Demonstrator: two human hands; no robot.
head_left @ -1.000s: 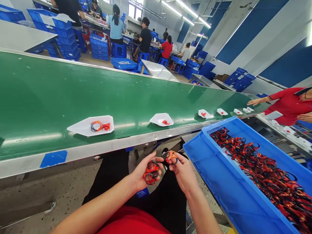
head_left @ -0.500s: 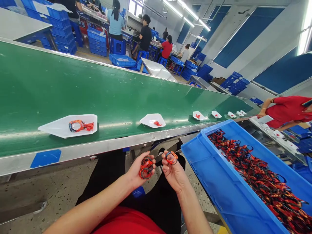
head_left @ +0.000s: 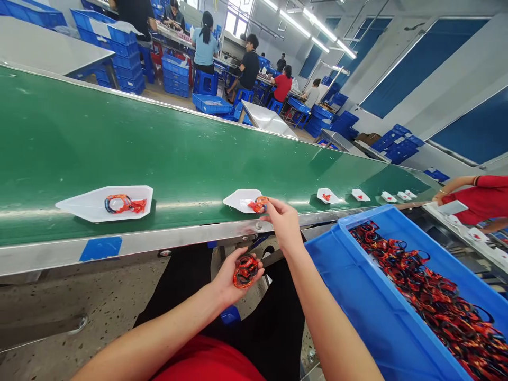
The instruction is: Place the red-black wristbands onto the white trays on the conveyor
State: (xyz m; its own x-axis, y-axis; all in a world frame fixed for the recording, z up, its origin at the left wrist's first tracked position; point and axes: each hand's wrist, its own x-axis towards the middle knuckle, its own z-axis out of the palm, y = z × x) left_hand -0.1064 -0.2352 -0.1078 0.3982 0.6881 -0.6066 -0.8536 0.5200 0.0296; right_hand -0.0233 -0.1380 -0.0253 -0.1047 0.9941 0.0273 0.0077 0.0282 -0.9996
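Observation:
My left hand (head_left: 234,275), palm up with fingers curled, holds a small bunch of red, orange and black braided bracelets (head_left: 246,271) in front of my lap. My right hand (head_left: 283,222) reaches over the belt's near edge and pinches a single orange braided bracelet (head_left: 260,204). That bracelet is at the right end of a white boat-shaped tray (head_left: 238,201), where a small red piece (head_left: 251,206) lies. Whether the bracelet rests on the tray I cannot tell. Farther left, another white tray (head_left: 87,205) carries a bracelet (head_left: 118,203) and a red piece (head_left: 138,206).
The green conveyor belt (head_left: 178,153) runs across, with more white trays (head_left: 327,196) to the right. A blue crate (head_left: 337,275) full of bracelets (head_left: 420,286) stands at my right. A co-worker in red (head_left: 488,196) is at the far right; other people sit at the back.
My right hand has moved up and forward from beside the left hand, bringing one bracelet to the middle tray. My left hand still holds its bunch. The camera view has shifted slightly.

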